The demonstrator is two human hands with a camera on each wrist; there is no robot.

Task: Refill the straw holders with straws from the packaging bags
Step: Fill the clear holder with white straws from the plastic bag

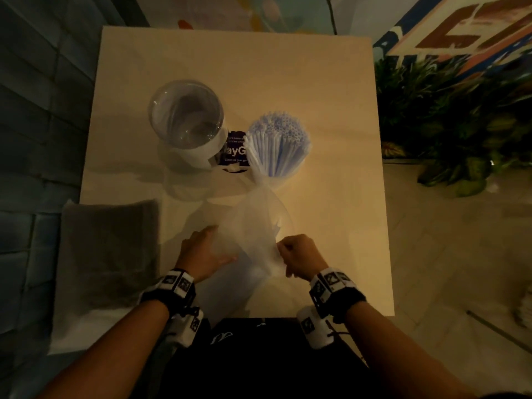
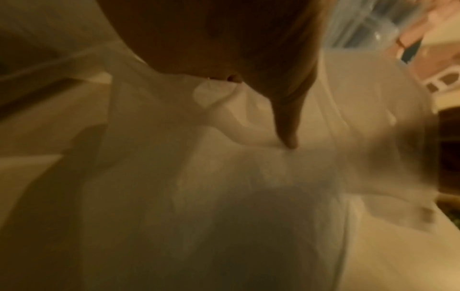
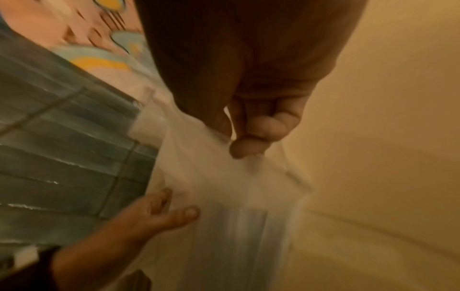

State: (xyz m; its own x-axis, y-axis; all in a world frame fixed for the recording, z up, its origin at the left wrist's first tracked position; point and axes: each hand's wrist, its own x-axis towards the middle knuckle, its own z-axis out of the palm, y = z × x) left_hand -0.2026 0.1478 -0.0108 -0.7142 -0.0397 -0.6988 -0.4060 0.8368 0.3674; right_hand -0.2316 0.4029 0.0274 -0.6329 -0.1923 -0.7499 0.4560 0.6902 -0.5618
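Observation:
A thin translucent packaging bag (image 1: 253, 226) lies along the middle of the cream table (image 1: 331, 110). A bundle of white and blue straws (image 1: 277, 139) pokes out of its far end. To their left stands a clear round straw holder (image 1: 187, 116) with a white band, and only a few straws show inside it. My right hand (image 1: 280, 250) pinches the near edge of the bag (image 3: 224, 187) between thumb and curled fingers (image 3: 263, 126). With its fingers stretched out, my left hand (image 1: 213, 243) touches the bag's left side. One fingertip (image 2: 288, 139) presses on the film (image 2: 199, 177).
A dark purple printed card (image 1: 234, 152) stands between the holder and the straws. A grey folded cloth (image 1: 109, 254) lies at the table's near left corner. Leafy plants (image 1: 449, 125) crowd the right edge. A tiled wall (image 1: 37, 110) runs along the left.

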